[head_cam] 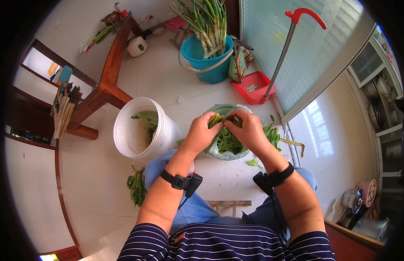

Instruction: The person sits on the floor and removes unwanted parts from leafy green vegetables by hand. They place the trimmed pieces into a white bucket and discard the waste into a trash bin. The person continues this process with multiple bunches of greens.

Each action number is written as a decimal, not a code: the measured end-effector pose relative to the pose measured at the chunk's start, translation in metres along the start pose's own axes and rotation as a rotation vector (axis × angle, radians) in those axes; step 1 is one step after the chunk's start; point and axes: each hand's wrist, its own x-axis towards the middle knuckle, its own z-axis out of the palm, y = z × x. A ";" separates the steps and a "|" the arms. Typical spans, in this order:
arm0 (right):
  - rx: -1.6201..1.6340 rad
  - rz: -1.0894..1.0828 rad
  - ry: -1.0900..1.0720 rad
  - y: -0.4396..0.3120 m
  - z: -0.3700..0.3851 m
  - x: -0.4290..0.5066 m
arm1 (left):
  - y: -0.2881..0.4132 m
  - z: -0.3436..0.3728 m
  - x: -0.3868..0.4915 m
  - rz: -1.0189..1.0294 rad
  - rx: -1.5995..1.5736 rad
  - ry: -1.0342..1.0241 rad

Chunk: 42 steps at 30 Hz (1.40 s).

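Both of my hands meet above a green basin point(218, 108), which is lined with a clear plastic bag point(215, 152) and holds leafy greens point(229, 142). Green stems show between the fingers of my left hand point(203, 129). My right hand point(247, 127) pinches the other part of the stems, its fingertips close to those of the left. More leafy greens lie on the floor right of the basin, with a loose leaf point(254, 163) below them. A white plastic bucket point(171, 127) at the left has a few green leaves point(149, 118) inside. A bunch of greens point(136, 187) rests on the floor beside my left knee.
Farther off stand a teal bucket point(213, 73) of green onions point(210, 29) and a red long-handled dustpan point(254, 88). A wooden table frame point(107, 84) is at the left, a glass sliding door point(286, 65) at the right. Pots point(352, 199) sit at the lower right.
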 end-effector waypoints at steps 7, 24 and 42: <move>-0.163 -0.095 0.009 -0.001 0.000 -0.002 | 0.004 0.000 -0.003 -0.001 0.072 -0.023; 0.042 0.054 -0.087 -0.010 -0.020 0.001 | 0.005 -0.015 -0.001 -0.154 -0.128 -0.193; -0.035 0.021 -0.174 -0.010 -0.018 0.003 | 0.003 -0.006 0.000 -0.108 -0.241 -0.310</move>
